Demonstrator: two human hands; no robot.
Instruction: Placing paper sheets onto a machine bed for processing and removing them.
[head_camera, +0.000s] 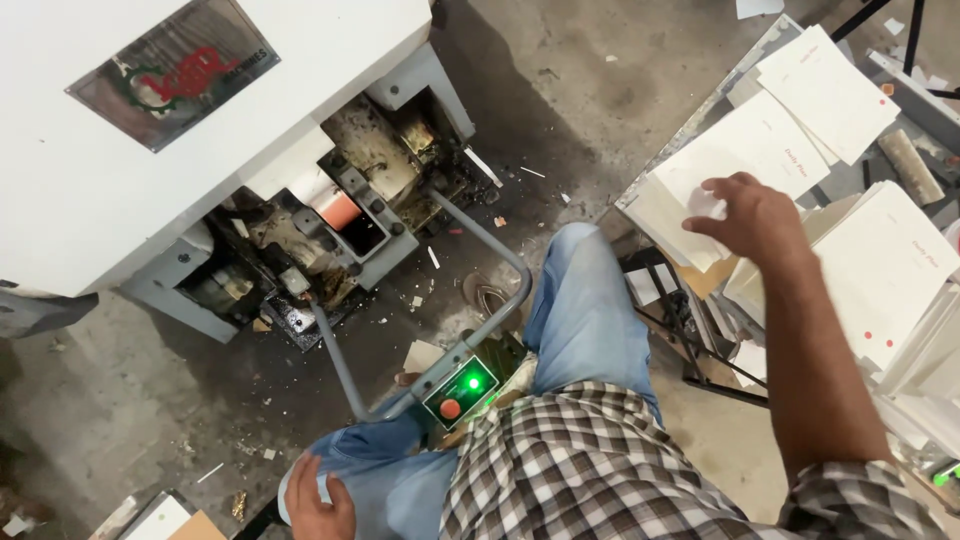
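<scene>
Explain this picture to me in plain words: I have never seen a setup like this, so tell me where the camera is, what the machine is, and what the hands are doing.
The one picture comes from a camera on a seated person's head, looking down at their own lap: blue jeans and a checked shirt. There is no robot, only two bare hands. In front stands a white machine with its greasy metal workings exposed at the lower edge. A grey bent tube runs from it to a small control box near the knees, showing a lit green lamp and a red button. The right hand reaches out, fingers spread, onto a stack of white printed sheets piled on a rack at the person's right side; it rests on them rather than gripping. The left hand lies on the left knee, holding nothing. Paper scraps litter the concrete floor.
</scene>
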